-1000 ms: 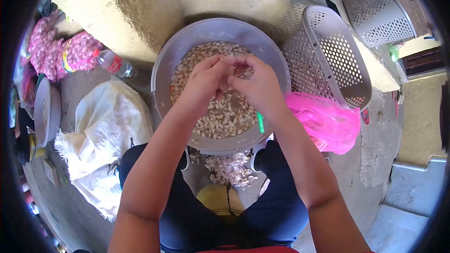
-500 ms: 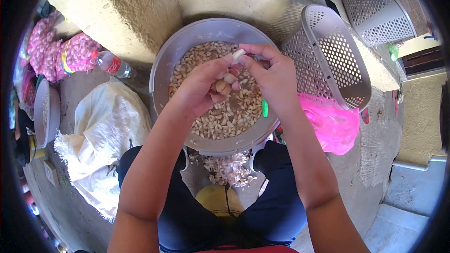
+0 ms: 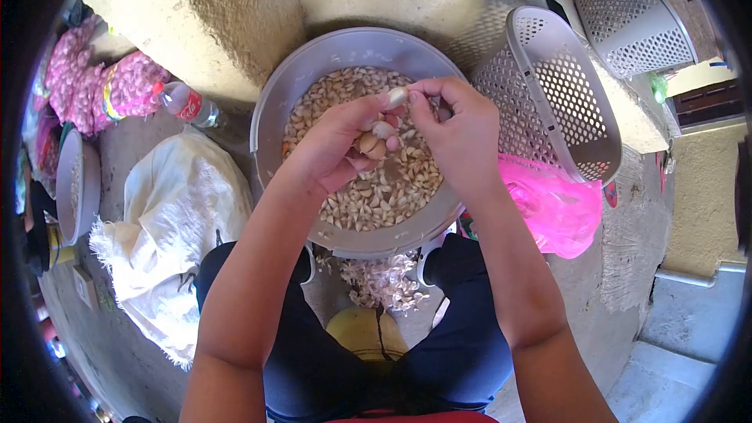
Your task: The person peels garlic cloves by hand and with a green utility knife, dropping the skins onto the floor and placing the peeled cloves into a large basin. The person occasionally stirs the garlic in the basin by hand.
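Observation:
Above a wide grey basin (image 3: 270, 94) holding garlic cloves (image 3: 376, 204) in water, my left hand (image 3: 345, 137) is closed around several unpeeled cloves (image 3: 374, 143). Its thumb and fingertip also pinch a pale clove (image 3: 398, 96). My right hand (image 3: 458, 121) is just to the right, its thumb and index finger pinched together beside that clove. A small dark thing shows within its curled fingers, too hidden to name.
A perforated grey basket (image 3: 525, 102) stands right of the basin, above a pink plastic bag (image 3: 556, 215). Left are a white sack (image 3: 176, 211), a cola bottle (image 3: 189, 106) and net bags of garlic (image 3: 129, 90). Peelings (image 3: 384, 282) lie between the legs.
My right thumb and fingertip have come away from the pale clove, slightly rightward. The green thing under my right hand is no longer visible. My left hand has barely moved.

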Available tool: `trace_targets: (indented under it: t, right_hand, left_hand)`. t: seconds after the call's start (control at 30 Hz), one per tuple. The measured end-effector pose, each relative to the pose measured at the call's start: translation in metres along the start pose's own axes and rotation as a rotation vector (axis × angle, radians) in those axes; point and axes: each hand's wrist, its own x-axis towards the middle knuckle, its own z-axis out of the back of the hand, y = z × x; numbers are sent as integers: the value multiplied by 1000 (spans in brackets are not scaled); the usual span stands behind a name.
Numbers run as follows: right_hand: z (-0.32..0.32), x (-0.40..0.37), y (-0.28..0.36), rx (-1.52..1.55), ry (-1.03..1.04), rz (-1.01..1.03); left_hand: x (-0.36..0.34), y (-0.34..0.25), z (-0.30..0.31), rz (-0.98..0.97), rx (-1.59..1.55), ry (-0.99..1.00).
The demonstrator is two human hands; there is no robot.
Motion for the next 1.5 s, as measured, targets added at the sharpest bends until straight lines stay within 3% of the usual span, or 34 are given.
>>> trace_targets:
  t: [0.17,0.27,0.37,0.67,0.87,0.97,1.27,1.5]
  right_hand:
    - [-4,-2,-4,-2,-25,37]
    - [-5,-2,-4,103,19,-59]
    - [0,3,10,382,109,-445]
    - [-3,3,-14,368,165,-454]
    - [5,6,1,661,206,-633]
    - [1,2,0,533,234,-524]
    - [2,5,-8,622,190,-673]
    - [0,3,-4,648,214,-689]
  left_hand:
    - [3,4,4,53,-58,44]
    - [2,6,2,53,-106,26]
    - [0,4,0,34,-87,35]
    - [-1,2,1,-19,-105,37]
    - [-2,-3,-2,-177,167,-128]
    - [-5,-6,-7,-229,496,-263]
    - [-4,-3,-3,-378,517,-238]
    - [0,3,1,-601,742,-344]
